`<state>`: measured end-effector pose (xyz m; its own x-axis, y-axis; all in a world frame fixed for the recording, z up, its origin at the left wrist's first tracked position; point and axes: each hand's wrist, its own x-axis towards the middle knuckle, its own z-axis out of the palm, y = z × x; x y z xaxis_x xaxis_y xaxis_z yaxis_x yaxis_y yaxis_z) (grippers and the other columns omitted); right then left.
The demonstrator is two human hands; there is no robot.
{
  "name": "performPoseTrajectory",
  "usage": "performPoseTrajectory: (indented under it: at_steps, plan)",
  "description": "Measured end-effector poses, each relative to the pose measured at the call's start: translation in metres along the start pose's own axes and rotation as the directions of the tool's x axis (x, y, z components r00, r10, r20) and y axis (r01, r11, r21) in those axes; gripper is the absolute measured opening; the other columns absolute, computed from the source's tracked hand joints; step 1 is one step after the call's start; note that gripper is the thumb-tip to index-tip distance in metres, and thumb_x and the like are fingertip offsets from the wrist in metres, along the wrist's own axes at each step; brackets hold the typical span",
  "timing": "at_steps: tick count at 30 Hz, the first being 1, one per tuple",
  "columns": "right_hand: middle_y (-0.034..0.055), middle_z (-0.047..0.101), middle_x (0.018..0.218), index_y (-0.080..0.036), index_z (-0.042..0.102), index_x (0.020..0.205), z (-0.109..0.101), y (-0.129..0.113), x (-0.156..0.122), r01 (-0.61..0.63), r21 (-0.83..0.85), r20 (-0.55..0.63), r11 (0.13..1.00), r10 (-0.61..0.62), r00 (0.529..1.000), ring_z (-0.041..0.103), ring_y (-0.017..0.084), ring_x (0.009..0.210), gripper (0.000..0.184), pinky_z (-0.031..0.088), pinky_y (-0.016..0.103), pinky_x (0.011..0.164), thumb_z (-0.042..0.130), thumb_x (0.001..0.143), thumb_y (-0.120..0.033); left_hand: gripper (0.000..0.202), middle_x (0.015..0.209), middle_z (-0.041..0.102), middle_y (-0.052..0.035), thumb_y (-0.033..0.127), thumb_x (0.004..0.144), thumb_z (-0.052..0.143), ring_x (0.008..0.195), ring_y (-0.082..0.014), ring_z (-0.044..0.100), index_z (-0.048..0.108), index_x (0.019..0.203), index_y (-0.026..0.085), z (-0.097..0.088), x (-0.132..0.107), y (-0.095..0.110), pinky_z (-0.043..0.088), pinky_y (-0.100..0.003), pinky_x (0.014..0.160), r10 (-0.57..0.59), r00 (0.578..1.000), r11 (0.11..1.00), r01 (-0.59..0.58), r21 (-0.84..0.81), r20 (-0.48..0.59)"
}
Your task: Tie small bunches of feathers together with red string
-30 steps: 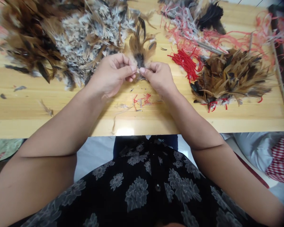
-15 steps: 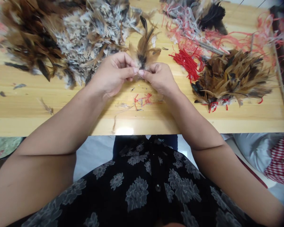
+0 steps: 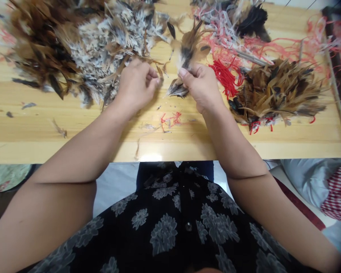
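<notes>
My right hand (image 3: 200, 81) is closed, thumb against fingers, on a small bunch of brown and black feathers (image 3: 189, 49) with pale fluffy bases. Below its fingertips, a dark, white-edged feather tuft (image 3: 177, 89) shows close to the table. My left hand (image 3: 138, 83) lies at the right edge of a large heap of loose feathers (image 3: 99, 49), its fingers curled in toward the thumb. A thin brown feather (image 3: 160, 72) shows by those fingertips; whether they grip it is unclear. The two hands are apart.
Red strings (image 3: 226, 77) lie right of my right hand, beside a pile of tied brown feather bunches (image 3: 278, 91). Pink and white plastic strands (image 3: 216, 22) spread behind. Red scraps (image 3: 172, 119) lie near the front of the wooden table (image 3: 82, 148). A dark frame (image 3: 337, 76) stands at the right.
My hands have come apart from their shared hold on the feather bunch. My right hand has moved right with the bunch; my left has drawn back left to the heap's edge.
</notes>
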<state>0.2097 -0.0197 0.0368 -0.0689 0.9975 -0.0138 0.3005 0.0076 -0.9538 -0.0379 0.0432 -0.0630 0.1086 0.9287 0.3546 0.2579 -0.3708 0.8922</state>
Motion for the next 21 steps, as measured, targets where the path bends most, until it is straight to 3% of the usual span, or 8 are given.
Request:
performPoseTrajectory:
  at_steps: [3, 4, 8, 11, 14, 16, 18, 21]
  plan:
    - [-0.0021, 0.041, 0.082, -0.029, 0.043, 0.071, 0.004, -0.007, -0.004, -0.063, 0.066, -0.044, 0.996, 0.066, 0.997, 0.035, 0.018, 0.081, 0.062, 0.038, 0.037, 0.082, 0.076, 0.123, -0.017, 0.038, 0.103, 0.062, -0.0111, 0.048, 0.083, 0.111, 0.147, -0.0479, 0.054, 0.074, 0.088, 0.040, 0.014, 0.003, -0.002, 0.045, -0.061, 0.140, -0.048, 0.997, 0.999, 0.048, -0.006, 0.063]
    - [-0.0021, 0.042, 0.082, -0.029, 0.044, 0.071, 0.004, -0.008, -0.005, -0.068, 0.073, -0.041, 0.995, 0.071, 0.997, 0.035, 0.018, 0.081, 0.062, 0.038, 0.037, 0.082, 0.075, 0.123, -0.017, 0.040, 0.102, 0.061, -0.0116, 0.046, 0.081, 0.110, 0.151, -0.0492, 0.051, 0.071, 0.085, 0.041, 0.018, 0.004, -0.002, 0.041, -0.062, 0.144, -0.065, 0.996, 0.998, 0.063, 0.021, 0.069]
    - [-0.0028, 0.039, 0.082, -0.030, 0.043, 0.076, 0.004, -0.001, -0.001, -0.024, 0.039, -0.031, 0.999, 0.026, 0.999, 0.034, 0.019, 0.084, 0.059, 0.039, 0.037, 0.084, 0.082, 0.121, -0.028, 0.042, 0.093, 0.057, -0.0114, 0.043, 0.084, 0.102, 0.140, -0.0492, 0.054, 0.061, 0.075, 0.043, 0.023, 0.005, 0.004, 0.036, -0.065, 0.146, -0.075, 0.997, 0.992, 0.073, 0.102, 0.018]
    - [-0.0041, 0.035, 0.078, -0.031, 0.043, 0.079, 0.003, 0.007, 0.005, -0.003, -0.026, -0.016, 1.000, 0.002, 1.000, 0.032, 0.019, 0.087, 0.062, 0.039, 0.037, 0.085, 0.090, 0.118, -0.039, 0.036, 0.091, 0.064, -0.0097, 0.044, 0.091, 0.103, 0.132, -0.0460, 0.060, 0.068, 0.082, 0.041, 0.019, 0.000, 0.021, 0.051, -0.061, 0.135, 0.012, 0.999, 1.000, -0.012, 0.013, -0.041]
    - [-0.0046, 0.033, 0.076, -0.030, 0.041, 0.075, 0.005, 0.009, 0.006, -0.014, 0.004, -0.062, 1.000, 0.014, 0.998, 0.031, 0.017, 0.084, 0.062, 0.034, 0.037, 0.081, 0.085, 0.118, -0.028, 0.033, 0.087, 0.069, -0.0053, 0.052, 0.101, 0.102, 0.108, -0.0400, 0.069, 0.072, 0.093, 0.039, 0.021, -0.006, 0.040, 0.063, -0.060, 0.113, 0.014, 0.992, 0.995, -0.026, -0.094, -0.126]
    - [-0.0050, 0.033, 0.076, -0.029, 0.039, 0.070, 0.009, 0.009, 0.005, -0.026, 0.016, -0.095, 1.000, 0.027, 0.995, 0.030, 0.015, 0.080, 0.065, 0.029, 0.037, 0.079, 0.082, 0.119, -0.023, 0.039, 0.083, 0.067, -0.0016, 0.060, 0.104, 0.103, 0.093, -0.0354, 0.070, 0.070, 0.099, 0.040, 0.026, -0.008, 0.047, 0.064, -0.056, 0.098, -0.022, 0.993, 0.979, -0.002, -0.204, -0.116]
    - [-0.0055, 0.035, 0.076, -0.027, 0.040, 0.069, 0.013, 0.012, 0.004, -0.031, -0.004, -0.090, 1.000, 0.030, 0.996, 0.031, 0.013, 0.078, 0.066, 0.027, 0.036, 0.078, 0.085, 0.118, -0.022, 0.050, 0.081, 0.066, 0.0012, 0.067, 0.097, 0.109, 0.082, -0.0315, 0.069, 0.067, 0.101, 0.040, 0.030, -0.009, 0.048, 0.062, -0.052, 0.084, -0.056, 0.994, 0.947, 0.023, -0.320, -0.093]
    - [-0.0057, 0.037, 0.076, -0.027, 0.043, 0.070, 0.019, 0.019, 0.003, -0.014, -0.032, -0.058, 0.999, 0.012, 0.998, 0.033, 0.013, 0.077, 0.064, 0.029, 0.034, 0.075, 0.089, 0.115, -0.024, 0.059, 0.083, 0.070, 0.0019, 0.065, 0.091, 0.117, 0.086, -0.0315, 0.077, 0.066, 0.102, 0.039, 0.029, -0.013, 0.050, 0.064, -0.051, 0.083, -0.102, 0.995, 0.908, 0.094, -0.409, 0.002]
